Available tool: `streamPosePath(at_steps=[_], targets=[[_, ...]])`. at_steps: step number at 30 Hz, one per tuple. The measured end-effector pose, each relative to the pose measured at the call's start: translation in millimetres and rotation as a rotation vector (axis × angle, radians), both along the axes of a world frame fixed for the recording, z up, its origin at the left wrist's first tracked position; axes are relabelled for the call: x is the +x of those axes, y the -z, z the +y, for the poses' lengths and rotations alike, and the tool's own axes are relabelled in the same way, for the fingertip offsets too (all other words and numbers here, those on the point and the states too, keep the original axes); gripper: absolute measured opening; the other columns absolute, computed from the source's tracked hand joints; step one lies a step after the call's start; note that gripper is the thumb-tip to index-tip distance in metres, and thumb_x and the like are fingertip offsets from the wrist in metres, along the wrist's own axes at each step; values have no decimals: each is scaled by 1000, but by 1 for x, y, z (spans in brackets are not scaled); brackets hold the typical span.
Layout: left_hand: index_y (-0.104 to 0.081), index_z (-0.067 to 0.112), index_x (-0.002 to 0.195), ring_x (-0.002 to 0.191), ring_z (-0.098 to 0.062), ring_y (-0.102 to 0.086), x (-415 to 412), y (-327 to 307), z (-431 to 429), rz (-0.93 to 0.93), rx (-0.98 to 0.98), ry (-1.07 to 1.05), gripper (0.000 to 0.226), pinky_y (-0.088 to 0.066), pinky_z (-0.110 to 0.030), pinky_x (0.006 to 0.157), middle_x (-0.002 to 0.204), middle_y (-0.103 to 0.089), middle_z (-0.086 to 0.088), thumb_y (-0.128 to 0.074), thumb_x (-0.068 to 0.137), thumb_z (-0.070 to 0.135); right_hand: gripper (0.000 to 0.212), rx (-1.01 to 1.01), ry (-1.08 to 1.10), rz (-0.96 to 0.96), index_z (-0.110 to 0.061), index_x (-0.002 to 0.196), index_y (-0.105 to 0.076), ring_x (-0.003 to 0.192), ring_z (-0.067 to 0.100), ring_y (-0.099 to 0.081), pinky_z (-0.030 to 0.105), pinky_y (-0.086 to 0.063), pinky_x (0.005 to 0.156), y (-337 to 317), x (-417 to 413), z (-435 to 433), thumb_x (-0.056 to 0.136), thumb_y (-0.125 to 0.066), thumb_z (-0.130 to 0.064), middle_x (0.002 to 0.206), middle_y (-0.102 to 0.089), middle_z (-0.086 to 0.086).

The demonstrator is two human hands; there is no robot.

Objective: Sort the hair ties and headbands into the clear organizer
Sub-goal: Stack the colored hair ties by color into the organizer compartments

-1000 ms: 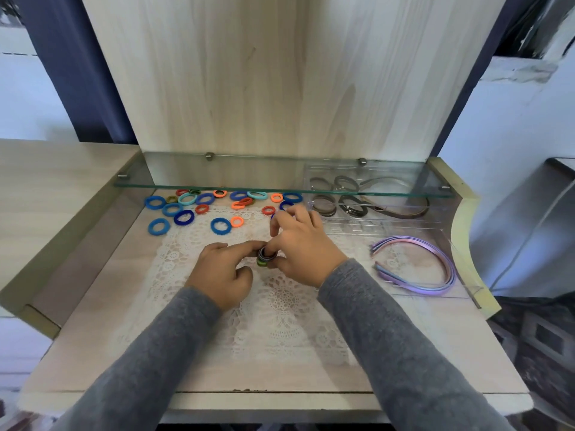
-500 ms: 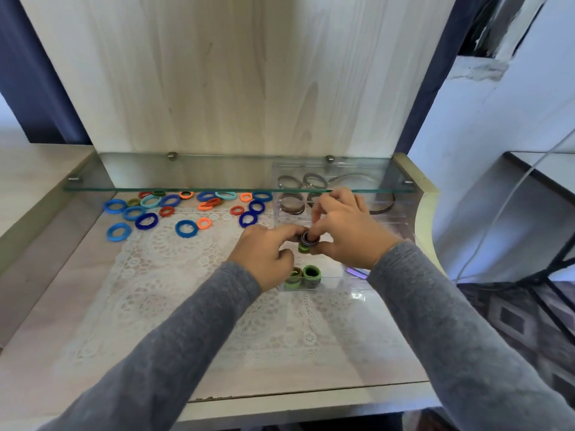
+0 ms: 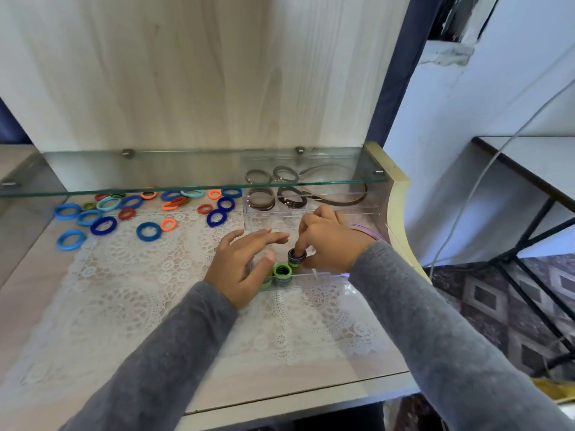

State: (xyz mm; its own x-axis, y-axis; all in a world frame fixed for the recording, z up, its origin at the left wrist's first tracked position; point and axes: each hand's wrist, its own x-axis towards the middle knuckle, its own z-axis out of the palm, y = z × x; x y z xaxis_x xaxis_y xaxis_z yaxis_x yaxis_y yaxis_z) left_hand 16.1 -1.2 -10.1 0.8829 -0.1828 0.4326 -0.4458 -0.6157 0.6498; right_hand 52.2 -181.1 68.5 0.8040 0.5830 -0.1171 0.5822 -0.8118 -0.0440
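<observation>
My right hand (image 3: 329, 241) pinches a small stack of dark hair ties (image 3: 296, 256) down in the near compartment of the clear organizer (image 3: 314, 276). A second stack topped by a green tie (image 3: 282, 271) stands just left of it in the same compartment. My left hand (image 3: 245, 262) hovers over the organizer's left end with fingers spread, holding nothing. Brown and black ties (image 3: 261, 199) lie in the organizer's far compartments. A purple headband (image 3: 368, 233) shows behind my right wrist. Several loose blue, orange and red ties (image 3: 148, 231) lie scattered at the back left on the lace mat.
A glass shelf (image 3: 186, 174) overhangs the back of the desk, above the loose ties and the organizer's far end. A wooden back panel rises behind it. The desk's cream side rail (image 3: 395, 194) stands right of the organizer. A white lace mat (image 3: 124, 290) covers the desk.
My right hand has lowered the dark tie stack into the organizer's near compartment. My left hand let go of the stack and opened its fingers. The view shifted slightly.
</observation>
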Motion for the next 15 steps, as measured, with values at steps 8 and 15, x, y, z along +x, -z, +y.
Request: streamPosePath(at_steps=[8, 15], targets=[[-52, 34, 129, 128, 4, -38, -4, 2, -1, -78, 125, 74, 46, -19, -35, 112, 127, -54, 17, -35, 87, 41, 22, -138, 14, 113, -35, 109, -67, 114, 26, -30, 38, -29, 97, -7, 3, 8, 89, -58, -31, 119, -47, 0], [-54, 29, 125, 129, 2, -40, -1, 5, 0, -85, 139, 103, 45, -21, -39, 113, 128, -56, 18, -34, 87, 42, 49, -247, 45, 174, -35, 121, -60, 116, 29, -29, 41, -32, 98, -15, -8, 9, 87, -44, -4, 120, -43, 3]])
